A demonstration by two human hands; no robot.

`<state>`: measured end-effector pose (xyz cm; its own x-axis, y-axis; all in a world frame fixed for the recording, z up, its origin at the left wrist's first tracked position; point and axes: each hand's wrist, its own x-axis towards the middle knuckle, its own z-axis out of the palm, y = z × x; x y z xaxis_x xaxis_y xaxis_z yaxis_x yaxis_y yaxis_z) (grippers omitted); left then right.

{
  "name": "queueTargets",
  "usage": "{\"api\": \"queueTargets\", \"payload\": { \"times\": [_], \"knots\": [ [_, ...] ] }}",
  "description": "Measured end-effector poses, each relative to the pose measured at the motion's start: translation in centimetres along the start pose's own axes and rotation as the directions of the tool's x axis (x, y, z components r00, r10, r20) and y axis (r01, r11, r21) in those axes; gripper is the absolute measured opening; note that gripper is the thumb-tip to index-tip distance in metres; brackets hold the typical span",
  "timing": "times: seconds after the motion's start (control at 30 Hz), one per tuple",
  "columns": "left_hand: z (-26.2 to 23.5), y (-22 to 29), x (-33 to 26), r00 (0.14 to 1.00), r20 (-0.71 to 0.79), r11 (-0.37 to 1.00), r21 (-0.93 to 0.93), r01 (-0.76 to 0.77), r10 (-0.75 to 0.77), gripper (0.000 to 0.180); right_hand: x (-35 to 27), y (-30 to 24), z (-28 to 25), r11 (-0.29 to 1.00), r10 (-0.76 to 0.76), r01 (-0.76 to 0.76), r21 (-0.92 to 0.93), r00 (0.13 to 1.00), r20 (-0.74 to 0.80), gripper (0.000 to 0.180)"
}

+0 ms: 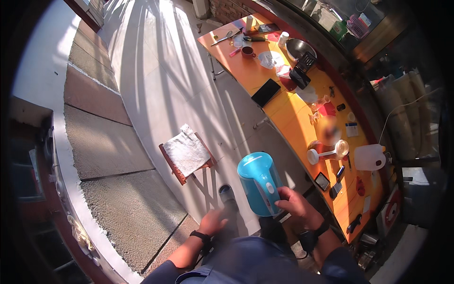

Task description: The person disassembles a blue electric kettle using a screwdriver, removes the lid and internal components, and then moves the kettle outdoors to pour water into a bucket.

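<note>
Right hand [295,204] wrapped around the handle of a blue electric kettle [259,182], fingers closed on it, lid shut, kettle held in the air over the floor just beside the long orange table [288,118]. Left hand [213,222] sits lower, near a dark cylinder [227,193] with a grey rim; can't tell whether it grips it or how the fingers are set. Black bands on both wrists. Small folding stool [187,154] with a pale cloth on top stands on the sunlit pavement to the left. On the table near the kettle: white handheld fan [328,152], white jug [370,157].
</note>
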<state>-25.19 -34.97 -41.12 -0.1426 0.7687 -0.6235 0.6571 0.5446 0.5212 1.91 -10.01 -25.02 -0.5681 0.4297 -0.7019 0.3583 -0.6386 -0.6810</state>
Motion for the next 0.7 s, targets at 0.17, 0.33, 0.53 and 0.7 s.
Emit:
{"api": "queueTargets", "payload": {
  "times": [0.17,0.33,0.53,0.7],
  "knots": [
    [-6.1,-3.3,-1.2,0.99,-0.142,0.995,-0.1,-0.027,0.013,0.043,4.4,-6.1,3.7,0.963,-0.262,0.252,0.092,0.959,0.105,0.045],
    [-13.5,-3.0,-0.8,0.98,-0.162,0.988,-0.12,0.096,-0.115,0.045,7.6,-13.7,6.0,0.931,-0.361,0.347,0.109,0.921,0.149,0.042],
    [-17.4,-3.0,1.5,0.964,-0.223,0.983,-0.145,0.112,-0.143,0.046,12.5,-20.4,6.0,0.906,-0.418,0.403,0.131,0.9,0.127,0.039],
    [-20.6,-4.5,5.6,0.962,-0.204,0.976,-0.159,0.151,-0.183,0.048,17.4,-25.3,3.7,0.92,-0.381,0.37,0.133,0.922,0.065,0.044]
  ]
}}
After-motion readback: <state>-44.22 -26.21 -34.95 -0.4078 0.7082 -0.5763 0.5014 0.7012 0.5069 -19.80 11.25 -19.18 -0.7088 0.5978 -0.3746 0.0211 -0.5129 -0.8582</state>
